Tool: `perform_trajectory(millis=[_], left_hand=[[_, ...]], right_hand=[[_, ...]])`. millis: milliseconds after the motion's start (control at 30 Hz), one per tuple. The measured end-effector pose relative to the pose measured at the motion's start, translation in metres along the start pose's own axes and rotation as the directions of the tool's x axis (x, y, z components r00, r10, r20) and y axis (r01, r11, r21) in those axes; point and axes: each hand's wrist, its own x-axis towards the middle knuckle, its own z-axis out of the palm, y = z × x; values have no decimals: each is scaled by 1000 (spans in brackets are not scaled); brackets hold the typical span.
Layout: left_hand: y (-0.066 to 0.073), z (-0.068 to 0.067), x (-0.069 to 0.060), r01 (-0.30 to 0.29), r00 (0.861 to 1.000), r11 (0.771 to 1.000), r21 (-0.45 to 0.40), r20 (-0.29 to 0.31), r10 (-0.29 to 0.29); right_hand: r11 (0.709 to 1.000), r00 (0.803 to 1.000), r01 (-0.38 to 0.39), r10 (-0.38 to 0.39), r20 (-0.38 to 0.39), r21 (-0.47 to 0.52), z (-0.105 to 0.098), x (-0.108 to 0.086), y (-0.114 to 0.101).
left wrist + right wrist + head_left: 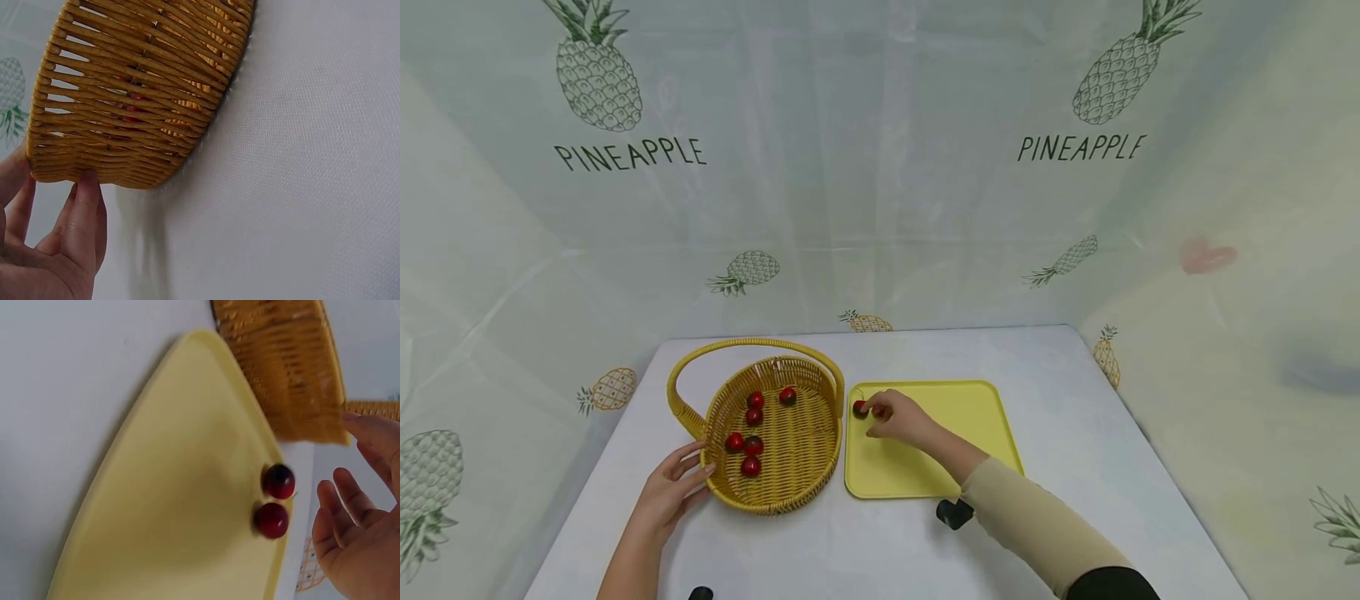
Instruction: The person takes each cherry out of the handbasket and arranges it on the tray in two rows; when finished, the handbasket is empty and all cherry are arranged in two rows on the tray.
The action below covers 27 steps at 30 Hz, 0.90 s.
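Note:
A yellow-brown wicker basket (808, 442) with an arched handle holds several dark red cherries (750, 466). My left hand (676, 487) holds the basket's left rim, fingertips against the woven wall (134, 125) in the left wrist view. To the basket's right lies a yellow tray (925, 479). Above its far left corner is my right hand (901, 419), close to a cherry (860, 409). Two cherries, one (279, 481) beside another (271, 520), sit near the tray's edge in the right wrist view. There, the right hand's fingers are spread and loosely bent, with nothing seen between them.
A white cloth covers the table (760, 558). The basket's handle (752, 342) arches over its far side. Behind the table hangs a pale curtain (865, 167) printed with pineapples. A black wrist device (955, 513) shows by the right forearm.

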Motion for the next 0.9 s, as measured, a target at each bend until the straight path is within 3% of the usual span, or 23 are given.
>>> perform_trajectory(millis=[467,900], left_hand=[[-1,-2,0,-3,1000,1000,8,-4,3],[-3,-1,3,-14,1000,1000,18,-8,15]], right_hand=[[995,981,104,-103,167,4,18,-10,-46],[993,974,120,-113,198,-21,38,5,-76]])
